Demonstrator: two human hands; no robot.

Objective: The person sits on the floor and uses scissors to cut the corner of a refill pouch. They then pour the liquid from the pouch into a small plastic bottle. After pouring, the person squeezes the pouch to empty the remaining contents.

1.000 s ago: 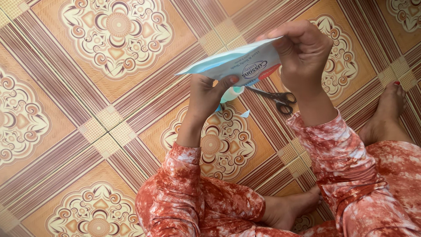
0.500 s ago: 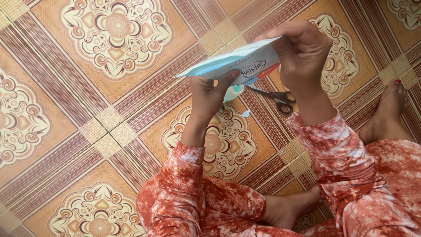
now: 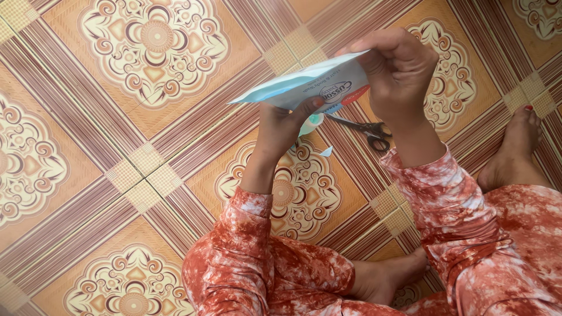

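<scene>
I hold a white and light-blue refill pouch [image 3: 310, 85] flat in the air above the patterned tile floor [image 3: 117, 146]. My left hand [image 3: 281, 126] grips its lower edge from below, thumb on the printed face. My right hand [image 3: 395, 73] pinches its right end, fingers curled over the top edge. Under the pouch, partly hidden by my left hand, a pale green rounded object [image 3: 313, 122] peeks out. Black-handled scissors [image 3: 369, 130] lie on the floor just below my right wrist.
A small light-blue cut scrap [image 3: 326, 151] lies on the tile near the scissors. My legs in orange-red mottled cloth are crossed at the bottom, one bare foot [image 3: 386, 278] tucked in and the other foot [image 3: 515, 149] at the right.
The pouch has tilted and shifted slightly left. My left thumb has slid a little along its face. Both hands keep their hold.
</scene>
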